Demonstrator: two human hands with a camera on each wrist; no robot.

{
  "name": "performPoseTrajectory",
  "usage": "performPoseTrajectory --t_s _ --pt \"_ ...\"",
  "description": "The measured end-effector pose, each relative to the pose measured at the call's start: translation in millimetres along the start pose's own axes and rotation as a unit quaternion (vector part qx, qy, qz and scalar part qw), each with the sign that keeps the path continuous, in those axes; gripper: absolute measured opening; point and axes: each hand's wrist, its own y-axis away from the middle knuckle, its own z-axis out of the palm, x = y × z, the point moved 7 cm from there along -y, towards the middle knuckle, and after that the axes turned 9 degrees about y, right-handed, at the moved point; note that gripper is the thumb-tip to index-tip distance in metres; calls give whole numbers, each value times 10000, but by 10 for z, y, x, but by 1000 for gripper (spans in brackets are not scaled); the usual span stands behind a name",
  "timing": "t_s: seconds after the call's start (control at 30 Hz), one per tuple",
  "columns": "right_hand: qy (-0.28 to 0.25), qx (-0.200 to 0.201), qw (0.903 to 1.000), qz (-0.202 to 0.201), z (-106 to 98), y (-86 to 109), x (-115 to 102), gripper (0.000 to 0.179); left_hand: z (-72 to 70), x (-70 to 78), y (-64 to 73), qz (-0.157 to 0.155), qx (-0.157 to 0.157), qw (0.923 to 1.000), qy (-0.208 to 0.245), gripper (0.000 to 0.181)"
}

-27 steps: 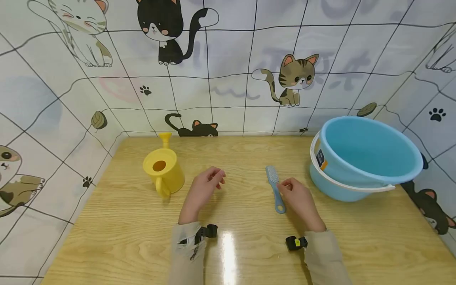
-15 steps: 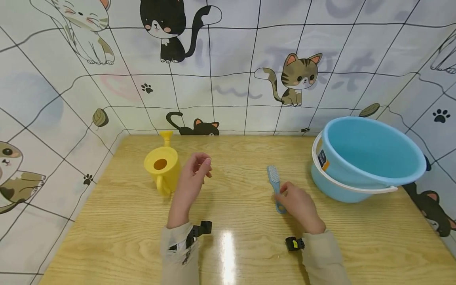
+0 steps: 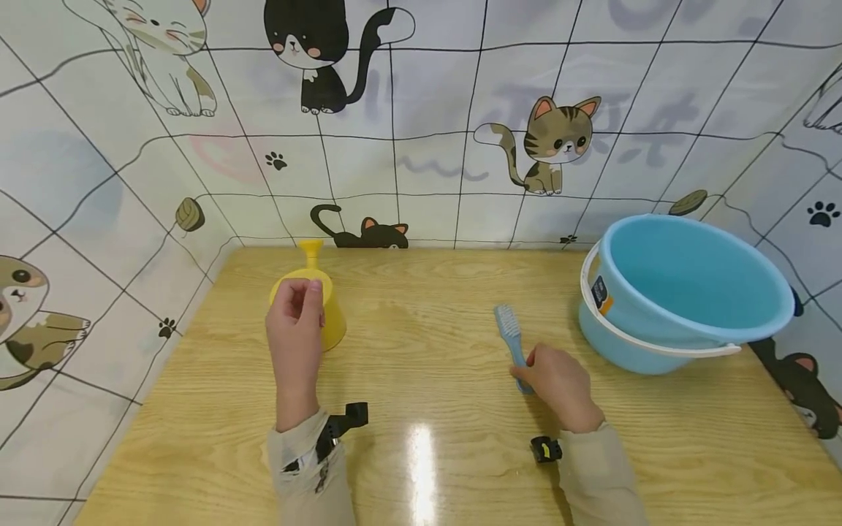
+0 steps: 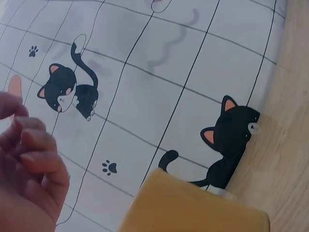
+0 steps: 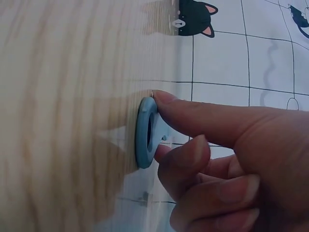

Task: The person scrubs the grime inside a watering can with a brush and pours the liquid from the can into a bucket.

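Observation:
In the head view my left hand (image 3: 296, 329) is over the yellow watering can (image 3: 334, 321), hiding its opening and rear handle. Its fingers are loosely bent and hold nothing; the left wrist view shows these fingers (image 4: 43, 159) apart from the can's yellow body (image 4: 198, 208). My right hand (image 3: 562, 383) pinches the handle of a small light-blue brush (image 3: 511, 332) between thumb and fingers. The brush lies on the table with its white bristles up and its head pointing away. In the right wrist view the thumb is against the handle's looped end (image 5: 142, 137).
A light-blue bucket (image 3: 684, 321) with a white carrying handle stands at the right of the wooden table (image 3: 421, 307). Cat-printed cloth walls (image 3: 434, 95) rise behind the table and along its sides. Both wrists carry black straps with small cameras.
My left hand has moved left from the middle of the table to over the watering can. My right hand has closed on the brush handle; the brush stays nearly in place.

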Motion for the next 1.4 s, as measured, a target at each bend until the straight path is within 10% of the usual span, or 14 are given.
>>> performPoseTrajectory --t_s 0.23,0.37,0.47,0.6,0.73,1.0,1.4 --pt "-33 -139 9999 53 6 -1 2 29 -393 -239 -88 -211 1381 9900 216 40" --pt "-30 -206 9998 10 7 7 -12 27 -593 -317 -102 -518 1536 9861 -368 45" --pt "-80 -279 9996 -26 15 13 -19 27 -667 -368 -90 -1069 966 9806 -1332 46" --pt "-218 -409 9988 -157 44 10 -21 29 -656 -416 -25 -1835 -422 9418 -2786 51" --pt "-379 -462 9972 -444 81 -15 -26 31 -625 -459 16 -2102 -1198 9159 -3203 56" --pt "-740 -242 9929 -897 72 -76 -33 35 -660 -605 19 -2438 -1521 8975 -3344 55" --pt "-1228 576 9896 -471 -88 -101 104 31 -639 -756 17 -2482 -1876 8905 -3319 51"
